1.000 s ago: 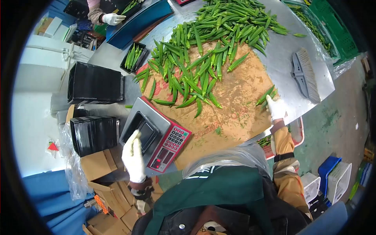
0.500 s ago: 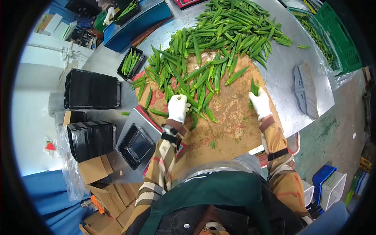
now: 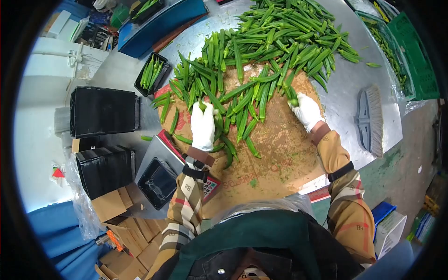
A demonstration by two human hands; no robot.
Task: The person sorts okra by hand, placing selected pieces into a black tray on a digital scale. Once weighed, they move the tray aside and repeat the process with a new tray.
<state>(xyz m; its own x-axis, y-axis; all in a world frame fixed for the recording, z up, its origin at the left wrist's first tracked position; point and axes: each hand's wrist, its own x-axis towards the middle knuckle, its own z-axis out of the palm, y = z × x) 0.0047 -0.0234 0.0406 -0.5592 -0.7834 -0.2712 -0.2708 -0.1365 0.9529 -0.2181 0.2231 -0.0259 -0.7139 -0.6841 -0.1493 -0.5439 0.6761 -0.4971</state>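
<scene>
Green okra pods (image 3: 280,37) are heaped on a metal table and spill onto a brown cardboard sheet (image 3: 275,158). My left hand (image 3: 203,127), in a white glove, is at the left part of the spread pods, its fingers closed on an okra pod. My right hand (image 3: 305,112), gloved too, pinches okra at the right side of the cardboard, beside the heap's lower edge. A black tray (image 3: 157,183) sits on a scale (image 3: 210,186) to the left of my left forearm. Another black tray (image 3: 152,73) holds several pods.
Stacks of black trays (image 3: 103,112) stand at the left. A grey brush (image 3: 370,120) lies on the metal table (image 3: 340,154) at the right, near a green crate (image 3: 410,56). A blue metal piece (image 3: 161,23) is at the upper left, with another person's gloved hand (image 3: 103,4) beyond.
My left hand has moved slightly left and up onto other pods. My right hand has shifted a little left with its okra, closer to the heap. The view has shifted slightly.
</scene>
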